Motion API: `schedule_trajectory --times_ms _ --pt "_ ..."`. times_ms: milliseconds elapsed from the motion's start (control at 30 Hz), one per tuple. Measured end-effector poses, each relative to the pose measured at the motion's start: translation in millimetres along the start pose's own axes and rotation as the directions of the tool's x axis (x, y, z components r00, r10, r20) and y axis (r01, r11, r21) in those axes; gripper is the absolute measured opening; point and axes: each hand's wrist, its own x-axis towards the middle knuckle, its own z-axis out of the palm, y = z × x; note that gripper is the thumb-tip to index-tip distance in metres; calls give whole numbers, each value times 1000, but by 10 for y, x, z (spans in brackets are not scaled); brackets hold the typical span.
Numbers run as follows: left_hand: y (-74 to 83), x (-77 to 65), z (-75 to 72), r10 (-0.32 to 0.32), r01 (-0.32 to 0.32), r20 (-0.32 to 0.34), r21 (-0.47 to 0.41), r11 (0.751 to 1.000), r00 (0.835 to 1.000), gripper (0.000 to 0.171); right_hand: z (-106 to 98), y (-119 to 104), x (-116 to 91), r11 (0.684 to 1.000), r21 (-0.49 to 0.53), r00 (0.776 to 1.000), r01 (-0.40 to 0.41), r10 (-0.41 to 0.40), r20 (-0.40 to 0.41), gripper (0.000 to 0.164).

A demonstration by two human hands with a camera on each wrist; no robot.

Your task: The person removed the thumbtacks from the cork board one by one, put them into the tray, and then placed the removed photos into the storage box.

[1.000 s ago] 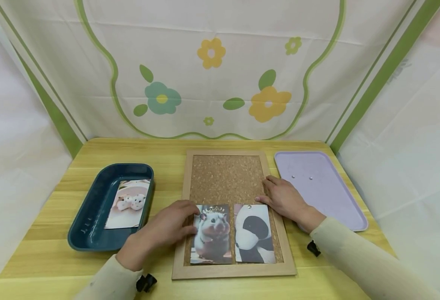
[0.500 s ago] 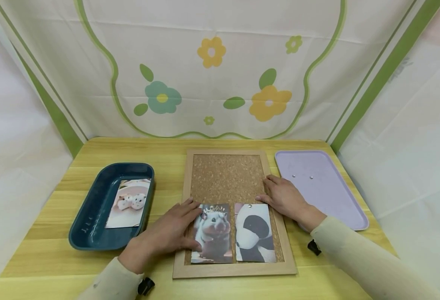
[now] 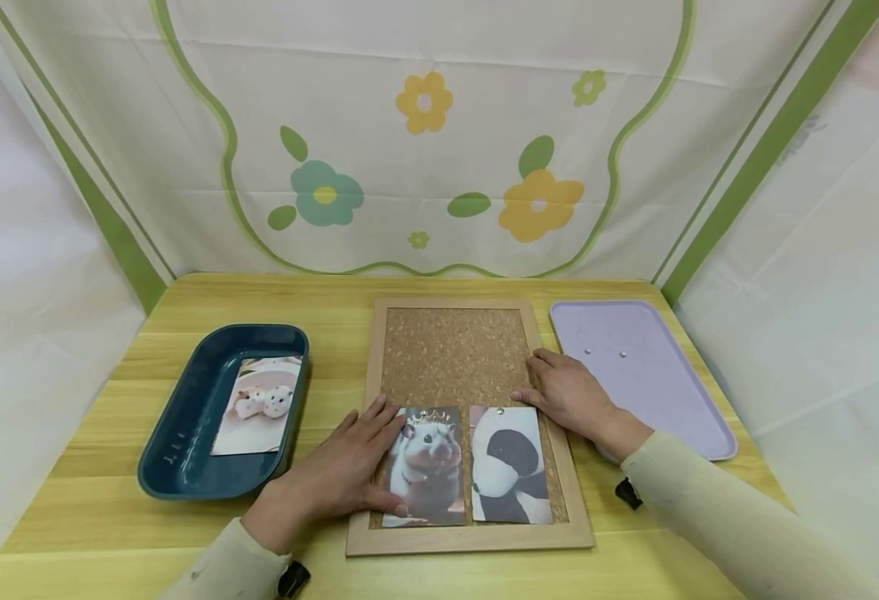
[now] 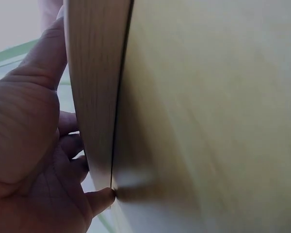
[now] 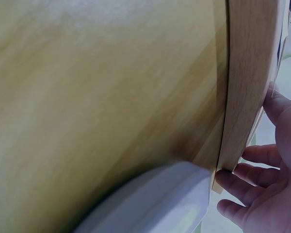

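A cork board (image 3: 454,350) in a wooden frame (image 3: 469,542) lies between my hands. Pinned low on it are a hamster photo (image 3: 432,462) and, to its right, a black-and-white plush toy photo (image 3: 510,475). My left hand (image 3: 342,467) is spread over the board's left edge, thumb on the hamster photo's lower left corner and fingertips by its upper left. In the left wrist view, the little finger (image 4: 102,200) is at the frame's outer side. My right hand (image 3: 570,396) rests on the right frame edge, its fingers (image 5: 262,154) extended against the wood.
On the left stands a dark teal tray (image 3: 177,400) with a photo of small white animals (image 3: 259,408) in it. A lilac tray (image 3: 656,400) lies on the right, touching distance from my right hand, bearing two silver pushpins (image 3: 622,355). A flowered curtain (image 3: 424,167) hangs behind the table.
My left hand has spread wider: its thumb has slid down onto the hamster photo's lower corner, and its fingers have moved onto the cork beside the upper corner. My right hand has stayed put.
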Motion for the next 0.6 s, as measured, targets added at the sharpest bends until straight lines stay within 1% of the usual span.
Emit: schedule_trajectory --times_ms 200,467,600 --pt "11 -1 9 -8 8 7 3 1000 1000 120 -8 -7 3 1000 4 1000 -1 1 -2 73" --pt "-5 3 -18 -20 20 2 61 998 1000 111 0 -7 2 1000 1 1000 4 -4 -9 72" --pt "-18 8 -31 8 -7 -7 76 997 1000 107 -1 -4 9 1000 -8 1000 14 -15 -12 72"
